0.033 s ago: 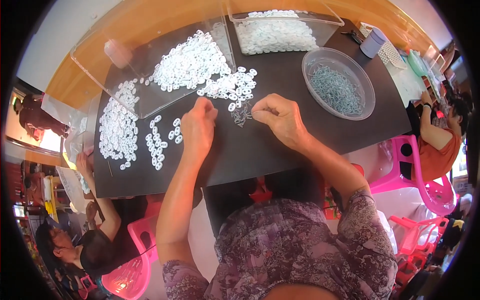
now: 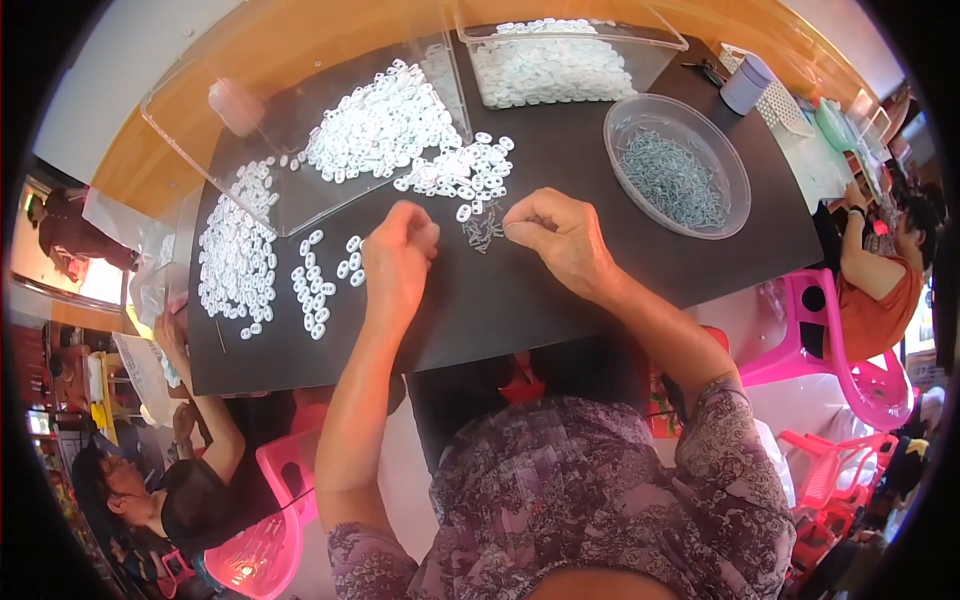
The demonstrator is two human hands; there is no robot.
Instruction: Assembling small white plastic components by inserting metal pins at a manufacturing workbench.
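Observation:
My left hand (image 2: 398, 258) hovers over the dark table with its fingers curled in and the thumb against them; anything inside is hidden. Opposite it, my right hand (image 2: 562, 238) is pinched, its fingertips just right of a small heap of grey screws (image 2: 482, 232). What the pinch holds is too small to make out. Beyond the hands lies a loose cluster of small white oval plastic pieces (image 2: 465, 172), each with dark holes. Several more white ovals (image 2: 312, 285) lie left of my left hand.
A clear plastic bin (image 2: 330, 215) on its side spills a big pile of white ovals (image 2: 385, 125). Another clear bin (image 2: 580, 40) stands behind. At right sits a round tub (image 2: 740, 215) of screws, near a grey-lilac cup (image 2: 745, 88). People sit at both sides, by pink chairs (image 2: 830, 330).
My left hand has shifted very slightly, its fingers turning a little toward the right. My right hand and the piles look the same.

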